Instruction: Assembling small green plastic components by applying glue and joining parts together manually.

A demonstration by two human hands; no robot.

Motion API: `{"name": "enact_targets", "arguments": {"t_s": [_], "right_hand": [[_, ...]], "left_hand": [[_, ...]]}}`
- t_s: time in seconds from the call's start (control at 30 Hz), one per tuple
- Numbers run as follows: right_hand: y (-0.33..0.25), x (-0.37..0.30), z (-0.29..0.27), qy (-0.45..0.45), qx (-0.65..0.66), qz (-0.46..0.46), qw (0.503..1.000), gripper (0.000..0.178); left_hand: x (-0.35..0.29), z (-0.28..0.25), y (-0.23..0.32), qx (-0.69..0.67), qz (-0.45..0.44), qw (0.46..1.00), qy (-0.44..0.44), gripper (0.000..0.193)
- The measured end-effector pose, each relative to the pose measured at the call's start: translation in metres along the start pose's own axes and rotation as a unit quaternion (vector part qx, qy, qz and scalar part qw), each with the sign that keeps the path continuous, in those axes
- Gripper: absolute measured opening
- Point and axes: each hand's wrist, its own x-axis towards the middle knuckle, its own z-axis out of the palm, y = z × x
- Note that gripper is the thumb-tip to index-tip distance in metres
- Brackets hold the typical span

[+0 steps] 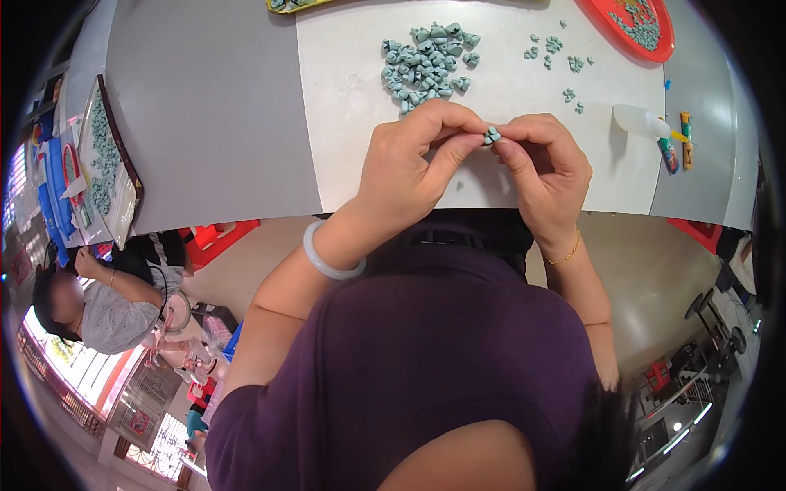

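Note:
Between the fingertips of both hands is a small grey-green molded piece (491, 136) with dark spots; its exact kind is too small to tell. My left hand (422, 155) pinches it from the left with thumb and forefinger. From the right, the thumb and forefinger of my right hand (547, 159) close on the same piece. Just beyond my left hand lies a loose heap of similar grey-green pieces (426, 65), partly hidden by the fingers. Smaller grey-green bits (553, 44) are scattered in little clusters to the right of the heap.
A red tray (665, 41) of small pieces sits at the far right. Nearer stand a white squeeze bottle (637, 121) and two colourful tubes (687, 139). A yellow tray edge (280, 6) shows at the back. Leftward, a person (123, 303) sits by another tray of pieces (105, 155).

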Motion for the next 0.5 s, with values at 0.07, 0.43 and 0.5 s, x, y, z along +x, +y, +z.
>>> {"name": "enact_targets", "arguments": {"t_s": [0.07,0.43,0.5], "right_hand": [[-0.002,0.001,0.000,0.002,0.006,0.006,1.000,0.011],[-0.003,-0.001,-0.003,-0.028,-0.045,0.025,0.998,0.011],[-0.006,-0.005,-0.007,-0.026,-0.048,0.037,0.998,0.012]], "left_hand": [[0.001,0.001,-0.001,0.005,-0.002,1.000,-0.003,0.011],[0.001,0.006,0.003,-0.008,-0.040,0.999,0.020,0.022],[0.001,0.007,0.003,-0.042,-0.054,0.997,0.023,0.021]]}}
